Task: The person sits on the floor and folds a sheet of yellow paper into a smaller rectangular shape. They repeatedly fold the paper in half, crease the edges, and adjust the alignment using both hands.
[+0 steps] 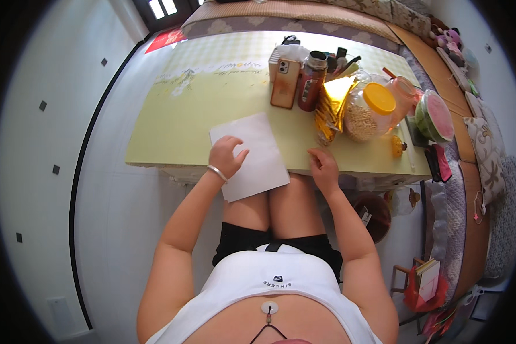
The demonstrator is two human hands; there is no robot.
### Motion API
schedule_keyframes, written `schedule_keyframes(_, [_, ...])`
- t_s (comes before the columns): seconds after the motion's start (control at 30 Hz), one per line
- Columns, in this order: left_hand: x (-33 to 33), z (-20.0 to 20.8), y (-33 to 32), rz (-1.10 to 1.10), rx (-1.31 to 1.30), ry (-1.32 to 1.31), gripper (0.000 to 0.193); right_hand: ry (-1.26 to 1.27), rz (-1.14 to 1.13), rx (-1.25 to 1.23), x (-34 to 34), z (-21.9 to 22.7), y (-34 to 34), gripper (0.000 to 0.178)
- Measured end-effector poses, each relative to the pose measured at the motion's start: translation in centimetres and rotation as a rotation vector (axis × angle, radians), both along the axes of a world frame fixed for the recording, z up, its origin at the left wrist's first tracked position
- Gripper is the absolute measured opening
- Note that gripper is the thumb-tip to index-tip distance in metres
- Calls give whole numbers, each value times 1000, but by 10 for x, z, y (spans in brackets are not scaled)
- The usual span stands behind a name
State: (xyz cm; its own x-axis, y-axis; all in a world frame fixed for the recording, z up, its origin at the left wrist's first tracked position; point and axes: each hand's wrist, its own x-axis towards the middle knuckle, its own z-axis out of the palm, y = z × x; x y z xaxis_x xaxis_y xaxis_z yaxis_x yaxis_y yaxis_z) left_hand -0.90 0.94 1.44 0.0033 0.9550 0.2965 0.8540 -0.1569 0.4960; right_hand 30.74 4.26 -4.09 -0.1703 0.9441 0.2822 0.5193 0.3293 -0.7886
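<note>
A stack of white paper [257, 166] lies on the table's near edge, its lower part jutting out over my thighs. On its left side rests my left hand [226, 156], thumb and fingers apart with nothing visible between them; a silver bangle is on that wrist. My right hand [324, 167] is at the table edge, to the right of the paper and apart from it. Its fingers are curled in loosely, and I see nothing in them. Just beyond that hand is a shiny gold foil packet [333, 103].
On the yellow-green table [172, 126] stand a phone [285, 83], a dark red bottle [312, 83], a yellow-lidded jar [366, 113], a pink pitcher [403, 94] and a wrapped piece of watermelon [434, 116]. A dark red bin [374, 217] sits on the floor below right.
</note>
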Motion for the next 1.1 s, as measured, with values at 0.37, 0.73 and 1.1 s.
schedule_keyframes(0.37, [-59,-33,-55,-201,-31,-14,56,-359,694,247,-39,28,-7,46])
schedule_keyframes(0.73, [-89,-35,-44,-435,-207,-416,83,277,295,-454,-65,10,18,14])
schedule_keyframes(1.1, [-35,-73,-35,297,277,-409,18,-83,-50,-144,-121,17,31,25])
